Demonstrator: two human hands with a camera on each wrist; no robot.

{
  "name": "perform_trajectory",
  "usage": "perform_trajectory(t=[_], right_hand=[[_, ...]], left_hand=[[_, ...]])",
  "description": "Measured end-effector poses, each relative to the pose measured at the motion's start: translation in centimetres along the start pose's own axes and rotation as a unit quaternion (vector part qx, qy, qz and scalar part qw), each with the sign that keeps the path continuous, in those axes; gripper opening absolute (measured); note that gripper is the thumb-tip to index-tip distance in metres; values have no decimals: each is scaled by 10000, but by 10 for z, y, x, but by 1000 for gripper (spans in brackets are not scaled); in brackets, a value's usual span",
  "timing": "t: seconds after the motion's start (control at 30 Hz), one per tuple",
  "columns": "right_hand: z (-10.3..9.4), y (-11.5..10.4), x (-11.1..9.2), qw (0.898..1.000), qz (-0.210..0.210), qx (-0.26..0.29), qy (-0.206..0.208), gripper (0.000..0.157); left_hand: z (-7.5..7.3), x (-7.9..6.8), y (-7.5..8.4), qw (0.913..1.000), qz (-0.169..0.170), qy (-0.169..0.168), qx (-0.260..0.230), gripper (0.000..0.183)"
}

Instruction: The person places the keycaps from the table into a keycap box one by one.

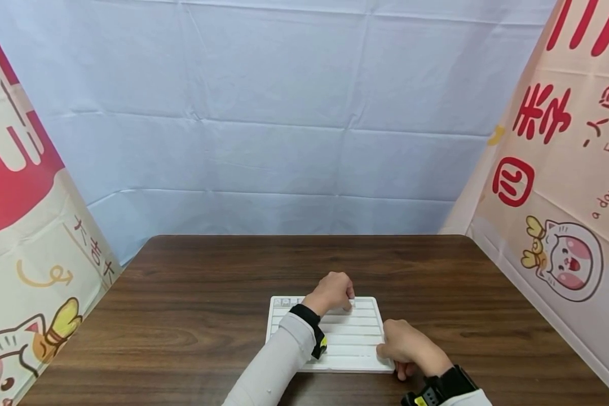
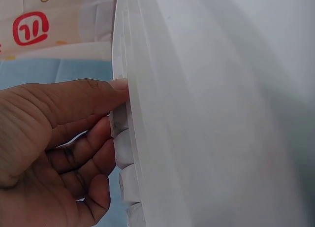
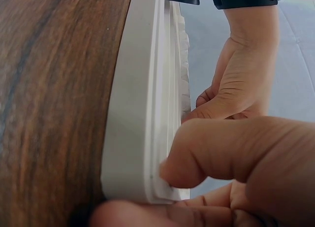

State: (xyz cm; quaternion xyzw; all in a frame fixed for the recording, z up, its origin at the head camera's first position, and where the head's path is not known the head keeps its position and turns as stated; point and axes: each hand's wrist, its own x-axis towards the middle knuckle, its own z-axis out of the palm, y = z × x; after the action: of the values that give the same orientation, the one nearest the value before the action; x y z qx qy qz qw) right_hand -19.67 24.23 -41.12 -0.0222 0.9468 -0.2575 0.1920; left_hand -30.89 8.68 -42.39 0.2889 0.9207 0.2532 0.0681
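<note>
A white ridged board (image 1: 347,340) lies on the dark wooden table. Small white blocks (image 1: 284,302) with grey markings line its far row; in the left wrist view, several white blocks (image 2: 130,182) stick up past the ridges. At the right part of that row is my left hand (image 1: 332,293), its thumb and index finger pinching a small white block (image 2: 119,119) largely hidden by the hand. My right hand (image 1: 406,347) grips the board's near right corner, thumb on the top face and fingers around the side edge (image 3: 129,138).
The brown table (image 1: 193,293) extends around the board on all sides. Behind it hangs a pale blue cloth (image 1: 274,141). Printed banners stand at the left (image 1: 25,270) and right (image 1: 553,169). Black straps with devices (image 1: 312,327) sit on both wrists.
</note>
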Motion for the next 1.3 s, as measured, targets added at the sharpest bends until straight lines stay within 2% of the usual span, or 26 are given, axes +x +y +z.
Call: perform_trajectory(t=[0.3, 0.73, 0.97, 1.3], right_hand=[[0, -2, -1, 10000, 52, 59, 0, 6], [2, -1, -1, 9999, -102, 15, 131, 15], [0, -2, -1, 9992, -156, -116, 353, 20], [-1, -3, -2, 9965, 106, -505, 652, 19]], left_hand=[[-2, -1, 0, 10000, -1, -51, -74, 17], [-7, -6, -1, 9997, 60, -175, 131, 15], [-17, -12, -8, 9998, 178, -94, 79, 23], [-27, -25, -24, 9996, 249, 130, -76, 22]])
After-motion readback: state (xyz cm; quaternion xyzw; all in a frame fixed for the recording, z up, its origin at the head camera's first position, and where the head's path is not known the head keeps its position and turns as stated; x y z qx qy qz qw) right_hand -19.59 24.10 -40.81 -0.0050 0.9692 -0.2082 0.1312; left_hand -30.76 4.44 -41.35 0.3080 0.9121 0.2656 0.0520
